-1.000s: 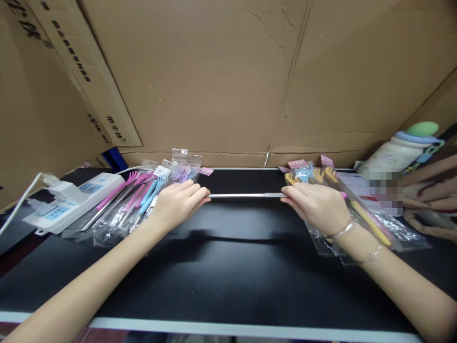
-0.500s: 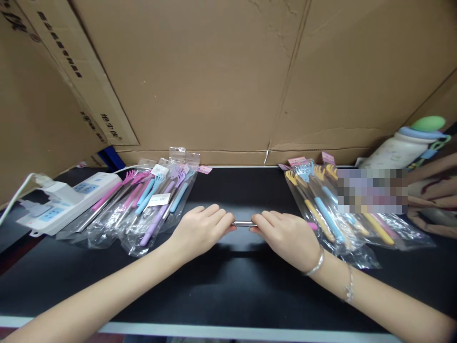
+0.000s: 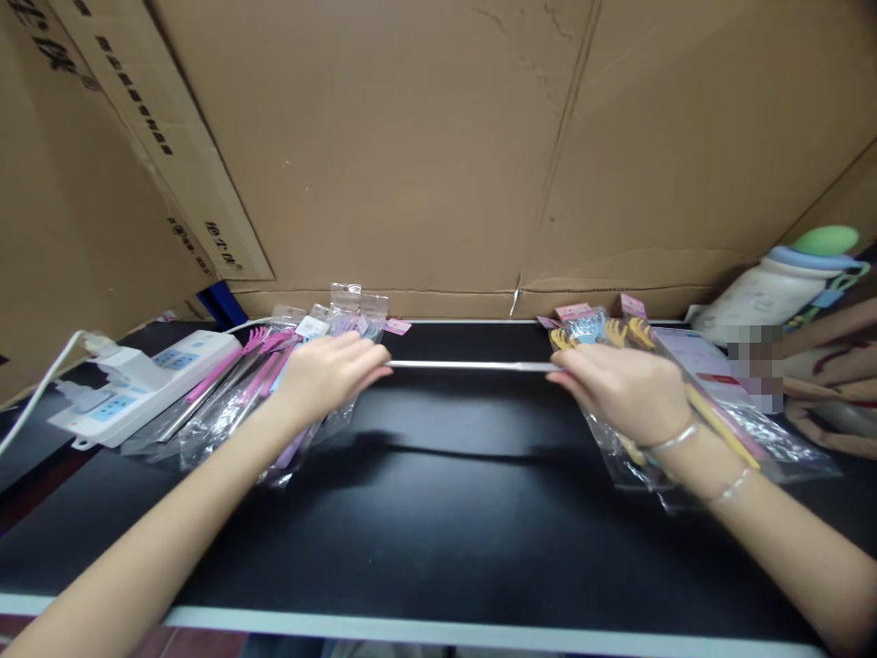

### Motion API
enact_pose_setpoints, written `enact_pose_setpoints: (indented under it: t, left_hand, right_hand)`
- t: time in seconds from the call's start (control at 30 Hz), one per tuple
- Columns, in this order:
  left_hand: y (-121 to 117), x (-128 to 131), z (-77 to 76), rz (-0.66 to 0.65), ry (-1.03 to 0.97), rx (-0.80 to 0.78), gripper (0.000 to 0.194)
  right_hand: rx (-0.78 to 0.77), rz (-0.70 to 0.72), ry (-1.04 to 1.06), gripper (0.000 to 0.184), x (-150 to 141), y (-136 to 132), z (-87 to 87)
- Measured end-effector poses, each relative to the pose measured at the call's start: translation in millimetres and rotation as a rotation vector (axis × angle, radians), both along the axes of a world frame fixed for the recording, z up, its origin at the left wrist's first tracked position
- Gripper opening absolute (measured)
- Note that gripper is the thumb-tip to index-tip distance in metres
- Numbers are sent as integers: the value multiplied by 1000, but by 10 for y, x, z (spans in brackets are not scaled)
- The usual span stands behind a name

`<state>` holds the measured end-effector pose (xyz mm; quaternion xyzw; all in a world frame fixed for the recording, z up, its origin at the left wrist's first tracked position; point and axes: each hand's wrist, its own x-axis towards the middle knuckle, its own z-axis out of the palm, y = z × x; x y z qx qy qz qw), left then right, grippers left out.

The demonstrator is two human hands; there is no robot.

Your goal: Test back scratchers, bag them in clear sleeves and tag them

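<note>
Two arms reach forward, left hand (image 3: 333,366) and right hand (image 3: 620,384) pinching a metal rod's (image 3: 466,366) opposite ends.

This looks like a makeshift workstation in a small workshop or stockroom; which of the two cannot be told. Large cardboard panels (image 3: 411,164) stand like walls beyond both hands, with printed lettering on the panel (image 3: 75,210) to the far left of the left hand (image 3: 332,370). The bench (image 3: 438,548) under the hands is black with a pale edge. Clear-bagged goods (image 3: 226,411) of one kind lie beside and under the left hand, and more carded bags (image 3: 795,443) beside the right hand (image 3: 627,388). A loaded power strip (image 3: 143,393) sits left of the left hand; a drink bottle (image 3: 760,297) stands beyond the right.
</note>
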<state>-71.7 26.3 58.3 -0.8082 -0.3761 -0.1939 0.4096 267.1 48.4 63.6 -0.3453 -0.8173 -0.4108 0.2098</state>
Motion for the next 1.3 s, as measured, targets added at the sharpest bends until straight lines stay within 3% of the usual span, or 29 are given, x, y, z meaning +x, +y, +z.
enact_pose_setpoints:
  t: [0.13,0.27,0.5,0.7,0.97,1.07,1.17,1.3]
  left_hand:
    - [108,-546,173,157,69,102,27]
    - [106,-874,289,269,83,205,24]
    - [154,-1024,294,227,112,300,19]
    - [168,-940,258,235,17,253,17]
    - [113,-892,296,262,-23,335,16]
    - [61,-674,298,117,4,333,17]
    - [-6,-304,208,-86,98,187,20]
    - [-124,144,45,-78,43,82,20]
  right_hand:
    - [69,-135,12,49,557,302,195]
    - [143,-199,43,62,969,469,292]
    - [184,-214,47,64,1092,565,270]
    - [156,-240,87,58,1031,543,248]
    - [182,-124,75,43,982,435,310]
    - [173,-43,45,41,828,316,317]
    - [90,97,-72,36,479,153,230]
    - [45,155,-31,35,15,-49,53]
